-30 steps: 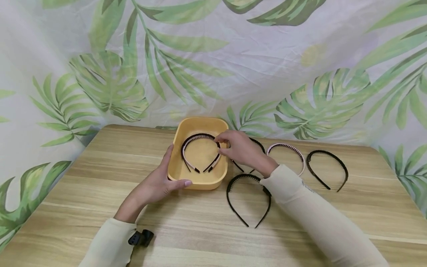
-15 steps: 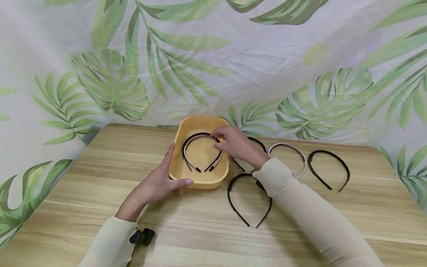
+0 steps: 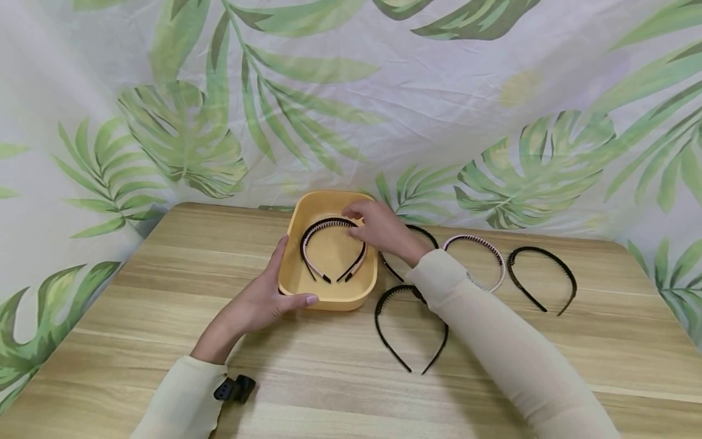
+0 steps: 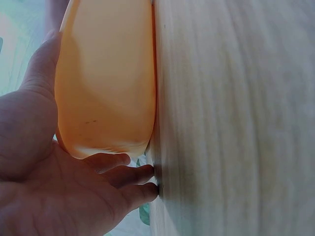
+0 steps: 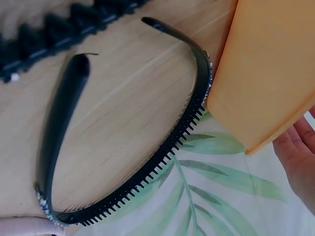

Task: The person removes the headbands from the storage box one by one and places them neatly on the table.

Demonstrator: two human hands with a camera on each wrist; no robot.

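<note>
My left hand [image 3: 258,302] holds the near left corner of a yellow plastic box [image 3: 323,300], thumb over the front rim and fingers along the side. In the left wrist view, its fingers reach round the box wall [image 4: 108,93]. Inside the box, a black toothed headband [image 3: 302,251] and a pink headband [image 3: 314,266] lie overlapping, ends towards me. My right hand [image 3: 384,227] is over the box's right rim, its thumb and fingertips parted just above the headbands' upper right curve. Only part of it shows in the right wrist view, past the box's edge.
Right of the box, a black headband [image 3: 422,230] with glittery sides lies partly behind my right hand. Beyond are a pink headband [image 3: 476,239] and another black headband [image 3: 555,261]. A further black headband [image 3: 377,316] lies nearer me, partly under my sleeve. A leaf-print cloth [image 3: 329,122] hangs behind the table.
My right hand has moved slightly left and away from me, its fingertips coming off the right arm of the headbands. The headbands and my left hand keep their places at the box.
</note>
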